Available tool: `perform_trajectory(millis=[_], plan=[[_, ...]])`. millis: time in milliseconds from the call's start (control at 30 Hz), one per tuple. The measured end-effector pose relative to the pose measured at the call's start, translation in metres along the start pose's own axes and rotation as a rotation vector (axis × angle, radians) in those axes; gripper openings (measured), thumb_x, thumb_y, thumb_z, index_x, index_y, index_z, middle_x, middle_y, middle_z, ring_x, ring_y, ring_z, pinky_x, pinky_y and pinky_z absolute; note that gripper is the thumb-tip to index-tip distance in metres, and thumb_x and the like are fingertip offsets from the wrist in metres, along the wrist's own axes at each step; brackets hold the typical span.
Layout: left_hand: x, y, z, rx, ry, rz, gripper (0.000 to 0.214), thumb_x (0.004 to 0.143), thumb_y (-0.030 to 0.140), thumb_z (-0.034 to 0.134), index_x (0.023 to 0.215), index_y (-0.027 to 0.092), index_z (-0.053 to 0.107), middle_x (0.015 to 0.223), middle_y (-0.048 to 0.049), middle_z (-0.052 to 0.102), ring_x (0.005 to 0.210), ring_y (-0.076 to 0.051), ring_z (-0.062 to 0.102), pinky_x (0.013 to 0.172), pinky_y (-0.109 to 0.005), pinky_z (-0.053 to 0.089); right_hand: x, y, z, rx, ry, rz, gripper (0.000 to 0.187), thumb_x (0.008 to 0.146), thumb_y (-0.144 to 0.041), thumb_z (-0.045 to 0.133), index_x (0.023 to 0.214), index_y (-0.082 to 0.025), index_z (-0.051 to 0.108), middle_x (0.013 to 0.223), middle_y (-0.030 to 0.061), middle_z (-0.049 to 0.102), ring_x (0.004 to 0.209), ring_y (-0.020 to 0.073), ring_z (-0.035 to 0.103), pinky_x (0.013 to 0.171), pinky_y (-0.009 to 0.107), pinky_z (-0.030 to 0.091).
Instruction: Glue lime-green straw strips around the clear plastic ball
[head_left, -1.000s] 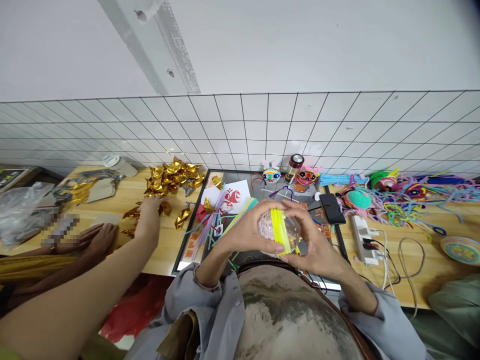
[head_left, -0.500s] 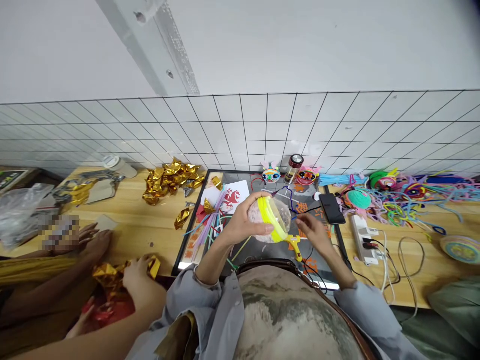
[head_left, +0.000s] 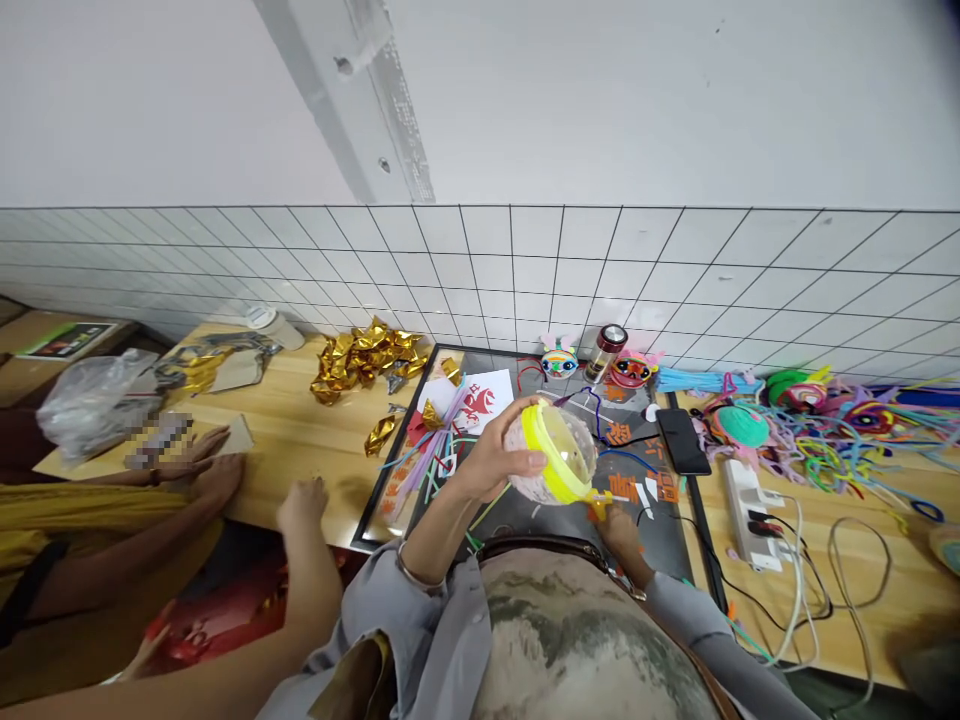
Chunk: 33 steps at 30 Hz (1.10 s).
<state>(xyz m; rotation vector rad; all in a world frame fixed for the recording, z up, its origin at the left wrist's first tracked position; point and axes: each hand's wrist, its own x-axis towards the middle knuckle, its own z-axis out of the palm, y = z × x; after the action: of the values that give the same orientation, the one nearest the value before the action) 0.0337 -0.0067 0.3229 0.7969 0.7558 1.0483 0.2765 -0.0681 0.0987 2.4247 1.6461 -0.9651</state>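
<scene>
My left hand (head_left: 491, 455) is closed round a clear plastic tub (head_left: 574, 440), tilted, with fuzzy yellow pipe cleaner (head_left: 544, 455) wound about its rim. Just below and to the right of it, my right hand (head_left: 622, 538) grips a yellow hot glue gun (head_left: 598, 504), whose handle is mostly hidden by the fingers. Beneath both hands lies a dark framed board (head_left: 517, 525). On the board, left of the tub, are a white sheet with a red paper-cut design (head_left: 484, 398) and a bundle of pipe cleaners (head_left: 435, 440).
Two decorated animal heads (head_left: 559, 360) and a flask (head_left: 606, 352) stand by the gridded wall. To the right are a phone (head_left: 682, 440), a power strip (head_left: 742, 520) with cables and heaped pipe cleaners (head_left: 817, 440). Gold foil (head_left: 367, 360) and other people's hands (head_left: 302, 508) are on the left.
My right hand has moved down and taken hold of the glue gun. The tub has tipped, showing more of its opening. At left, another person's hand has let go of gold foil.
</scene>
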Motion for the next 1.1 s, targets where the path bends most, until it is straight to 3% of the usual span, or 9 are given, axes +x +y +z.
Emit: perform_trajectory(millis=[167, 267, 400, 533, 633, 733, 900, 1100], plan=[[-0.003, 0.002, 0.001, 0.013, -0.036, 0.000, 0.079, 0.041, 0.033, 0.098, 0.112, 0.019, 0.068, 0.100, -0.0035, 0.068, 0.090, -0.021, 0.064, 0.079, -0.028, 0.049, 0.005, -0.002, -0.009, 0.342, -0.016, 0.103, 0.037, 0.098, -0.039, 0.065, 0.128, -0.017, 0.062, 0.127, 0.0091, 0.066, 0.107, 0.0220, 0.068, 0.090, 0.044, 0.060], [-0.004, 0.003, 0.001, 0.036, -0.041, -0.001, 0.080, 0.041, 0.035, 0.099, 0.113, 0.019, 0.067, 0.101, -0.0035, 0.067, 0.091, -0.021, 0.063, 0.079, -0.027, 0.049, 0.000, -0.010, -0.025, 0.566, 0.030, 0.086, 0.033, 0.099, -0.039, 0.063, 0.123, -0.016, 0.063, 0.114, 0.0066, 0.068, 0.091, 0.0170, 0.068, 0.078, 0.036, 0.061], [-0.002, 0.001, 0.001, 0.088, -0.035, -0.008, 0.086, 0.039, 0.037, 0.099, 0.116, 0.019, 0.065, 0.107, -0.0051, 0.067, 0.094, -0.022, 0.062, 0.082, -0.029, 0.049, -0.018, -0.014, -0.071, 0.840, 0.186, -0.059, 0.029, 0.096, -0.049, 0.059, 0.096, -0.020, 0.056, 0.075, -0.0044, 0.059, 0.056, 0.0110, 0.053, 0.053, 0.026, 0.049], [0.000, -0.001, 0.003, 0.160, -0.042, -0.002, 0.089, 0.040, 0.042, 0.099, 0.118, 0.019, 0.064, 0.113, -0.0064, 0.066, 0.099, -0.023, 0.061, 0.087, -0.031, 0.048, -0.054, -0.026, -0.131, 0.981, 0.360, -0.207, 0.044, 0.078, -0.063, 0.071, 0.082, -0.025, 0.049, 0.066, -0.0065, 0.054, 0.056, 0.0129, 0.050, 0.052, 0.027, 0.046], [0.000, -0.002, 0.005, 0.212, -0.057, 0.011, 0.089, 0.042, 0.044, 0.099, 0.119, 0.019, 0.064, 0.113, -0.0066, 0.067, 0.098, -0.023, 0.061, 0.087, -0.030, 0.047, -0.086, -0.049, -0.167, 0.881, 0.593, -0.281, 0.047, 0.069, -0.063, 0.076, 0.075, -0.022, 0.055, 0.059, -0.0040, 0.057, 0.051, 0.0124, 0.048, 0.046, 0.026, 0.040], [0.000, -0.002, 0.007, 0.213, -0.075, 0.006, 0.089, 0.043, 0.043, 0.099, 0.122, 0.019, 0.064, 0.113, -0.0060, 0.067, 0.095, -0.021, 0.061, 0.085, -0.029, 0.047, -0.109, -0.072, -0.187, 0.697, 0.688, -0.303, 0.044, 0.068, -0.055, 0.078, 0.059, -0.022, 0.052, 0.049, -0.0038, 0.051, 0.046, 0.0109, 0.044, 0.044, 0.025, 0.035], [-0.002, 0.001, 0.008, 0.164, -0.124, 0.003, 0.086, 0.043, 0.039, 0.099, 0.120, 0.020, 0.066, 0.100, -0.0021, 0.067, 0.086, -0.016, 0.058, 0.076, -0.024, 0.047, -0.120, -0.082, -0.196, 0.535, 0.745, -0.362, 0.039, 0.072, -0.052, 0.070, 0.054, -0.021, 0.055, 0.044, -0.0021, 0.050, 0.042, 0.0112, 0.043, 0.042, 0.026, 0.034], [-0.003, 0.001, 0.008, 0.171, -0.154, -0.020, 0.085, 0.046, 0.036, 0.098, 0.123, 0.020, 0.065, 0.095, -0.0017, 0.066, 0.081, -0.015, 0.059, 0.073, -0.023, 0.048, -0.122, -0.081, -0.199, 0.406, 0.777, -0.457, 0.040, 0.076, -0.050, 0.063, 0.051, -0.024, 0.048, 0.042, -0.0049, 0.039, 0.042, 0.0102, 0.038, 0.043, 0.025, 0.032]])
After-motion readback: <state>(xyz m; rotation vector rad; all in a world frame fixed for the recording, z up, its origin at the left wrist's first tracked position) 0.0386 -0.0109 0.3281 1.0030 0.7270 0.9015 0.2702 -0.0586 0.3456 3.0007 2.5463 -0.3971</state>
